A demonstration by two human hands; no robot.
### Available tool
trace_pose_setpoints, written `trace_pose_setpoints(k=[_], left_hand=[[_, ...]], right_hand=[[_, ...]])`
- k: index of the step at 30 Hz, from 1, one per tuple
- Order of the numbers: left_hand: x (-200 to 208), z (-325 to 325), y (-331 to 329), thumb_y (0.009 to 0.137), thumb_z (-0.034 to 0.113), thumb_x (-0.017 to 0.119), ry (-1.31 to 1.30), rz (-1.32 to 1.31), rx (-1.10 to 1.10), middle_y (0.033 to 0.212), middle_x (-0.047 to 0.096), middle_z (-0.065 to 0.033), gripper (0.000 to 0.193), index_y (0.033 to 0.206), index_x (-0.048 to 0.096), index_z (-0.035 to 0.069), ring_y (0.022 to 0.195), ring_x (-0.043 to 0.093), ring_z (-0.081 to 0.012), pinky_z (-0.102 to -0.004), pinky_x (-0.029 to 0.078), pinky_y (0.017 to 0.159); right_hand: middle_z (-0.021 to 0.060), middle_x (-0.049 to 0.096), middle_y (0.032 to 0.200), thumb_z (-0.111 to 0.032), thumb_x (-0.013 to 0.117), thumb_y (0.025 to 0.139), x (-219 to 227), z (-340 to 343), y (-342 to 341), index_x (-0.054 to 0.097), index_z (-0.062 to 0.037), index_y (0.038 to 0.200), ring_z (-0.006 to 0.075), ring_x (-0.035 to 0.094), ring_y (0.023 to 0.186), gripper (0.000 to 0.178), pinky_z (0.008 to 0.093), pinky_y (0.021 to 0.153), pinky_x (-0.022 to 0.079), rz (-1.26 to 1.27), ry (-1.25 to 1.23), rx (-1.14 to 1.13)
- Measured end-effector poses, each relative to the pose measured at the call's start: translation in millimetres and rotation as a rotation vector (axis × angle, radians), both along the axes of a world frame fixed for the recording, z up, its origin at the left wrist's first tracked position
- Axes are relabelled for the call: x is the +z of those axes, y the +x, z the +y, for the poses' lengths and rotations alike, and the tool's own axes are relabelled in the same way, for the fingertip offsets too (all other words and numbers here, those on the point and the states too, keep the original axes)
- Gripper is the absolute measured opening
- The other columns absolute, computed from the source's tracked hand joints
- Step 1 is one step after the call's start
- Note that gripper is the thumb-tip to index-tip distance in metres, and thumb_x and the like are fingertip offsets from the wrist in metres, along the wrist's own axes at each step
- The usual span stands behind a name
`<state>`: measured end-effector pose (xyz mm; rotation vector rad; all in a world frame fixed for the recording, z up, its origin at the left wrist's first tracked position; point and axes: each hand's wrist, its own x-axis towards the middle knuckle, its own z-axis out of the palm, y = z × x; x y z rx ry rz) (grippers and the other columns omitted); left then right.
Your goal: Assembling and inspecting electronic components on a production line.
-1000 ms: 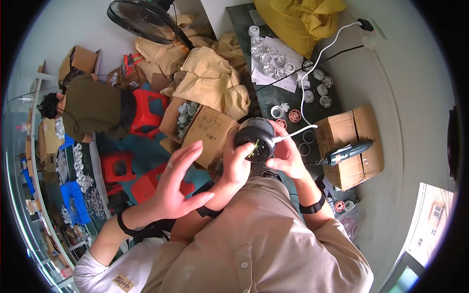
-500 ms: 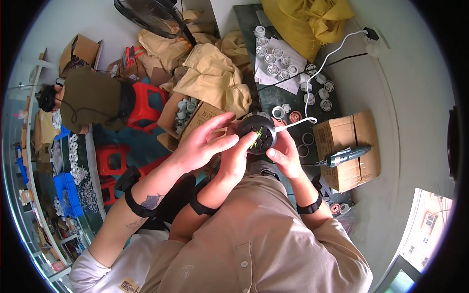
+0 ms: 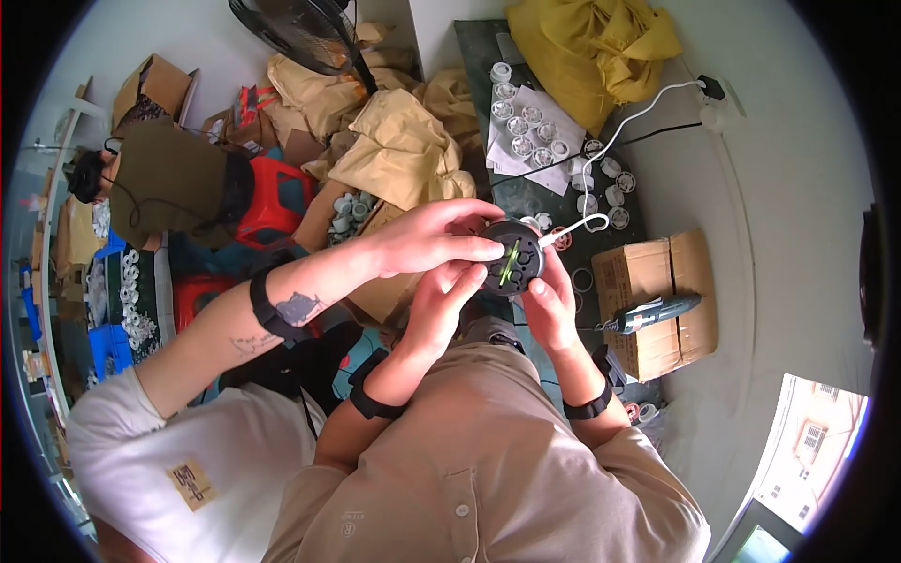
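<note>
Co-worker's hand (image 3: 422, 235) advances from its earlier position, thumb (image 3: 481, 249) now on the black round device (image 3: 522, 270); we hold it in front of our beige shirt (image 3: 422, 450), left hand (image 3: 438, 305) and right hand (image 3: 552, 310) closed at opposite sides, white cable (image 3: 565, 230) leading off its edge

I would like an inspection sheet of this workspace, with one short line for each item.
Surface: dark green table, partly covered by paper sheets.
Job's things: black round device, held up.
Clutter: white round parts on the sheets; electric screwdriver on cardboard box.
Hands: right hand grips device; left hand beside it, contact unclear; co-worker's hand at its upper left.
Cables: white cable joins device to black wall plug.
Surroundings: red stool, fan.
</note>
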<state>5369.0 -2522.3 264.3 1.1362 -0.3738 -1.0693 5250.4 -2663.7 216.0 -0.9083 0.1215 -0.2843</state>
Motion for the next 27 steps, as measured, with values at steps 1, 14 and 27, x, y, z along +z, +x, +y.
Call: trace_pose_setpoints(k=[1,14,27], left_hand=[[-14,1,-2,0.092,0.016,0.056,-0.022,-0.006,0.050,0.117,0.055,-0.0083,0.037,0.123,0.048,-0.003,0.107,0.052,-0.0147,-0.0299,0.042,0.092],[-35,26,-29,0.096,0.031,0.049,-0.123,-0.044,0.515,0.120,0.055,-0.0100,0.043,0.125,0.047,-0.002,0.107,0.055,-0.0174,-0.0347,0.045,0.092],[-63,84,-28,0.099,0.038,0.038,-0.394,0.023,0.961,0.099,0.061,-0.0097,0.040,0.112,0.052,0.003,0.087,0.059,-0.0199,-0.0350,0.047,0.081]], right_hand=[[0.0130,0.041,0.137,-0.031,0.069,0.080,1,2,2,0.026,0.0037,0.141,0.0224,0.039,0.127,0.082,0.0361,0.108,0.027,0.018,-0.038,-0.025],[0.0107,0.049,0.122,-0.012,0.067,0.085,14,25,25,0.028,-0.0005,0.138,0.0185,0.050,0.111,0.067,0.0317,0.096,0.041,0.054,-0.164,-0.017],[0.0043,0.058,0.093,-0.018,0.058,0.092,-62,38,17,0.047,-0.0025,0.121,0.0123,0.057,0.080,0.034,0.0257,0.074,0.048,0.316,-0.326,0.189]])
